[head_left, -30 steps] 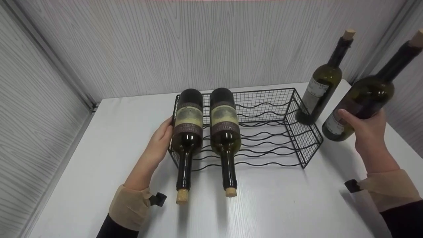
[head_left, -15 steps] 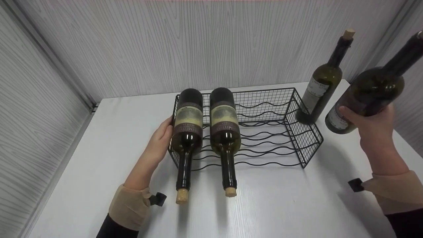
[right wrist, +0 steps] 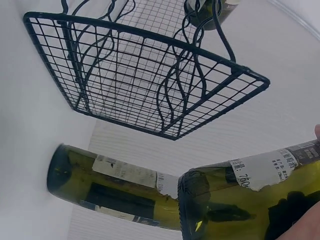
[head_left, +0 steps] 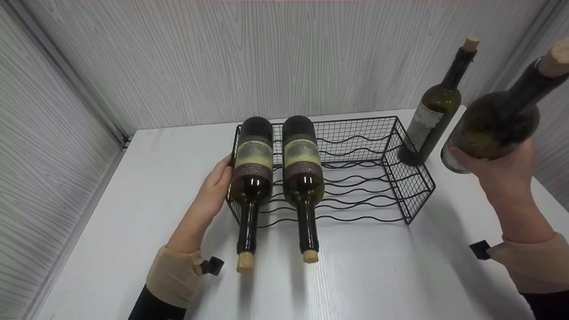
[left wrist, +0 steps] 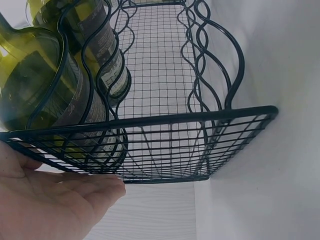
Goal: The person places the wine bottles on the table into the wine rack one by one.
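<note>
A black wire wine rack (head_left: 355, 180) stands on the white table, with two corked wine bottles (head_left: 253, 162) lying side by side in its left part, necks toward me. My left hand (head_left: 213, 189) rests against the rack's left end; its fingers (left wrist: 95, 187) lie nearly straight along the mesh in the left wrist view. On the right, my right hand (head_left: 504, 171) grips another corked wine bottle (head_left: 493, 124) round its body, held off the table and tilted, its cork toward me. Part of its label shows in the right wrist view.
Behind the rack's right end a further corked bottle (head_left: 429, 120) stands upright on the table (head_left: 346, 275), close to the held bottle. A pale wood-grain wall (head_left: 266, 58) runs along the back, with side walls left and right.
My right hand has moved slightly right and up with its bottle, whose neck has tipped more toward me. My left hand and the two lying bottles have stayed put.
</note>
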Tool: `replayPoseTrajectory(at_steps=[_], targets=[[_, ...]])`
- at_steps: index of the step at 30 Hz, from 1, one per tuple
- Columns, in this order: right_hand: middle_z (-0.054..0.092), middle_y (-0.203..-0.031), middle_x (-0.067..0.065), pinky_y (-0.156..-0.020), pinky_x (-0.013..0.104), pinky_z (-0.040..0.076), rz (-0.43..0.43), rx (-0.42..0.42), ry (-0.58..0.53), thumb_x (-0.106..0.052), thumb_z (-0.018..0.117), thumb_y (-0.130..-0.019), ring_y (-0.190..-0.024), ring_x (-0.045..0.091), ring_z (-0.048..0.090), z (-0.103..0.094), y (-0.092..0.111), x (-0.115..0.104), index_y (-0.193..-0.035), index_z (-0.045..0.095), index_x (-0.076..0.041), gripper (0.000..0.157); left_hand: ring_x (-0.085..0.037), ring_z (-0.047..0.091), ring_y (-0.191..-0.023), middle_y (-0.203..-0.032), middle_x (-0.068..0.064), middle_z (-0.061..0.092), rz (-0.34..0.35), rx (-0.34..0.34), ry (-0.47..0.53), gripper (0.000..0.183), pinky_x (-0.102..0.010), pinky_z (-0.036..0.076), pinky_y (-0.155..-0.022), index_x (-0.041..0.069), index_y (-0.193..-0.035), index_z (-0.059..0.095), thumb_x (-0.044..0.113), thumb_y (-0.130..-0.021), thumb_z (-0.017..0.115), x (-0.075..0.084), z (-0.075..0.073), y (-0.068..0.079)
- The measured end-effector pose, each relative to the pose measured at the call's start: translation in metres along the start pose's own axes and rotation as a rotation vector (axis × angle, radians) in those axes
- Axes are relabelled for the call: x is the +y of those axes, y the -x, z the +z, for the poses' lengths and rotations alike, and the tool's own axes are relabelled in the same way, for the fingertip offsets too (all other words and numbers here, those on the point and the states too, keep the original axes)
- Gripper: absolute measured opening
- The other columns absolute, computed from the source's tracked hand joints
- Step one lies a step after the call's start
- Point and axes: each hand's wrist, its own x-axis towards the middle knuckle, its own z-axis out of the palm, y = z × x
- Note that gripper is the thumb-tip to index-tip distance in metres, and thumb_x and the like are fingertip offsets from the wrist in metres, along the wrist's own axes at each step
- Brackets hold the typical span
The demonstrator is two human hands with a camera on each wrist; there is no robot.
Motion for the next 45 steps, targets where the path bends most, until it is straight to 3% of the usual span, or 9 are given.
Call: replayPoseTrajectory(at_steps=[2,13,23,31,37,45], targets=[[0.069,-0.119,-0.016,-0.107,0.017,0.043,-0.04,-0.022,0.061,0.024,0.085,-0.062,-0.114,0.006,0.06,0.0,0.002,-0.003,-0.138,0.065,-0.013,0.087,-0.041,0.024,-0.163,-0.173,-0.025,0.027,0.003,0.0,0.003,0.058,-0.057,0.02,-0.135,-0.003,-0.167,0.021,0.025,-0.116,0.022,0.0,0.0,0.0],[0.069,-0.117,-0.021,-0.104,0.018,0.042,-0.189,-0.06,0.103,0.019,0.086,-0.059,-0.109,0.002,0.061,0.003,0.011,-0.006,-0.137,0.065,-0.007,0.085,-0.041,0.028,-0.162,-0.173,-0.024,0.028,-0.016,-0.001,-0.003,0.058,-0.057,0.021,-0.135,-0.001,-0.167,0.022,0.025,-0.116,0.023,0.0,0.0,-0.001],[0.066,-0.124,-0.022,-0.109,0.016,0.043,-0.211,-0.035,0.146,0.015,0.089,-0.054,-0.118,-0.001,0.06,0.001,0.016,-0.007,-0.141,0.061,-0.006,0.093,-0.04,0.023,-0.164,-0.174,-0.023,0.026,-0.017,-0.004,0.001,0.059,-0.057,0.018,-0.135,-0.001,-0.167,0.021,0.026,-0.116,0.022,0.001,0.0,0.0],[0.058,-0.129,-0.029,-0.112,0.015,0.038,-0.244,-0.046,0.266,0.008,0.093,-0.055,-0.125,0.0,0.057,-0.001,0.019,-0.013,-0.145,0.059,-0.01,0.098,-0.039,0.024,-0.164,-0.174,-0.022,0.027,-0.024,0.001,0.001,0.059,-0.056,0.019,-0.135,0.0,-0.168,0.022,0.027,-0.115,0.023,0.001,0.0,0.001],[0.058,-0.126,-0.03,-0.108,0.016,0.038,-0.307,-0.051,0.276,0.012,0.092,-0.051,-0.12,-0.008,0.054,0.001,0.019,-0.016,-0.136,0.061,0.002,0.091,-0.039,0.024,-0.163,-0.174,-0.023,0.027,-0.022,0.0,0.01,0.058,-0.056,0.019,-0.135,-0.001,-0.167,0.022,0.026,-0.116,0.023,0.001,0.0,0.001],[0.062,-0.126,-0.026,-0.109,0.018,0.044,-0.403,-0.135,0.209,0.012,0.089,-0.053,-0.12,-0.002,0.06,0.003,0.02,-0.021,-0.131,0.058,0.014,0.084,-0.039,0.025,-0.163,-0.174,-0.023,0.027,-0.024,0.001,0.012,0.058,-0.056,0.019,-0.135,0.0,-0.168,0.022,0.026,-0.116,0.023,0.001,0.0,0.0]])
